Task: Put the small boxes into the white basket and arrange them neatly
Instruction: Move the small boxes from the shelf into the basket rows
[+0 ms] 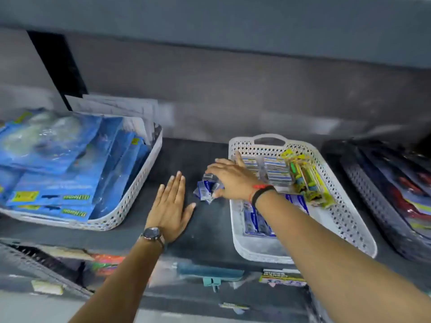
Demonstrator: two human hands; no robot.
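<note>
the fingers (213, 167) of the right hand (229, 179) were curled down over a loose heap of small boxes (205, 191), blue and white, lying on the dark shelf (205, 229) just beside the left wall of the white basket (349, 220). whether the boxes were already pinched or only covered could not be told, since the hand hid the contact. the left hand (170, 210) was laid flat on the shelf, fingers spread wide and holding nothing, near the heap but apart from it.

inside the basket, rows of similar boxes were already lined up toward the far end and along the near left side, with a yellow-green packet (305, 180) lying aslant across the right part.

the step in hand was judged to be the gathering of the heap. it would best be done by closing on a few boxes at once, squared together, so that none were scattered. the left hand could be used as a stop against sliding. the boxes should then be lifted clear over the basket wall and set edge to edge beside the rows already laid.
</note>
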